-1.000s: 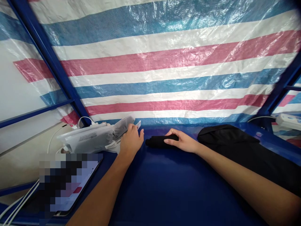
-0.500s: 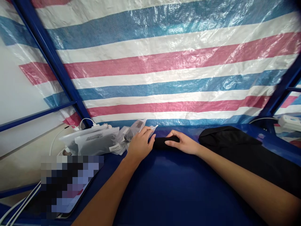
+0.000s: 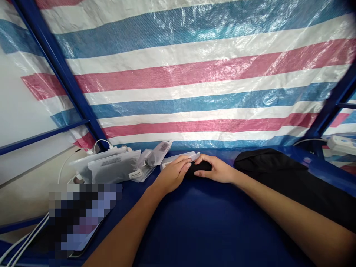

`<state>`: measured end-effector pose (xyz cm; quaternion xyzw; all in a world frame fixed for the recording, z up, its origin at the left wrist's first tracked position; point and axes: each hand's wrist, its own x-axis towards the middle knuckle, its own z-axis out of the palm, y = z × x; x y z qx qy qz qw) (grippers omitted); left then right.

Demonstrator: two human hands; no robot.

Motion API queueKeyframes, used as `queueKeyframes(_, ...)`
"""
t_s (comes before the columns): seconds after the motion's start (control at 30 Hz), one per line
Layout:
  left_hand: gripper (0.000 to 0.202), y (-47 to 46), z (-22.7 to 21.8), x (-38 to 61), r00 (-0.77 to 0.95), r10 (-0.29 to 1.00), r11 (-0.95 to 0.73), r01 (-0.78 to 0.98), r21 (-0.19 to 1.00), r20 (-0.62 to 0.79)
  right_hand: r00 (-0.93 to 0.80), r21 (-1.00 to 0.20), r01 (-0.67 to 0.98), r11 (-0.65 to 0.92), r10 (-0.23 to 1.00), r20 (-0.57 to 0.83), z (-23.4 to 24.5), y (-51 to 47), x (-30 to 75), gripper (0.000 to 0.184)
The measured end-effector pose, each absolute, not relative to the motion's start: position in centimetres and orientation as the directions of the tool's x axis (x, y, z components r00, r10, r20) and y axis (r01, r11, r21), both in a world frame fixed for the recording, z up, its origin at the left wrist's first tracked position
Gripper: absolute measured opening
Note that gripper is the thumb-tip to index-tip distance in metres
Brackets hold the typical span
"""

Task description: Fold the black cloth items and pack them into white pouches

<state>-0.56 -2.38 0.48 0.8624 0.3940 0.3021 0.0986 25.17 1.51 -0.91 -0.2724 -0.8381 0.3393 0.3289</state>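
Observation:
A small rolled black cloth (image 3: 200, 166) lies at the far edge of the blue table (image 3: 200, 222). My right hand (image 3: 218, 169) is closed around its right end. My left hand (image 3: 174, 174) pinches a clear plastic bag (image 3: 178, 158) and holds it against the roll's left end, so both hands meet at the roll. Most of the roll is hidden under my fingers.
A heap of bagged dark items (image 3: 116, 166) sits at the back left, beside white cables (image 3: 97, 144). A tablet (image 3: 80, 218) lies at the front left. A pile of black cloth (image 3: 280, 174) stretches along the right. A striped tarp (image 3: 194, 74) closes off the back.
My left hand has come away from the bag heap with a clear bag and moved right to the black roll. My right hand stayed on the roll.

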Motion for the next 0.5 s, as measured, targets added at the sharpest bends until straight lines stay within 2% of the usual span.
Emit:
queueKeyframes(0.07,0.048,-1.4,-0.2,-1.0,0.469,0.76,-0.647,0.608,0.46,0.45,-0.674,-0.637,0.267,0.723,0.613,0.412,-0.4,1.4,25.3,0.029)
queueKeyframes(0.17,0.047,0.1,-1.1,-1.5,0.381,0.779,-0.615,0.618,0.49,0.497,-0.697,-0.351,0.369,0.861,0.505,0.509,0.1,1.9,26.0,0.028)
queueKeyframes(0.23,0.046,0.8,-1.5,-1.8,0.347,0.788,-0.596,0.639,0.486,0.509,-0.696,-0.196,0.445,0.874,0.475,0.538,0.1,2.4,26.6,0.028)
queueKeyframes(0.3,0.048,1.1,-1.7,-2.0,0.353,0.788,-0.596,0.646,0.478,0.505,-0.678,-0.113,0.524,0.844,0.494,0.544,0.1,3.0,27.4,0.03)
queueKeyframes(0.4,0.051,1.1,-1.7,-2.1,0.359,0.797,-0.59,0.638,0.495,0.486,-0.58,-0.105,0.621,0.777,0.546,0.604,-0.1,3.6,28.3,0.041)
queueKeyframes(0.5,0.05,1.0,-1.5,-2.1,0.317,0.838,-0.53,0.667,0.524,0.443,-0.345,-0.284,0.628,0.724,0.587,0.733,-0.6,4.0,28.2,0.065)
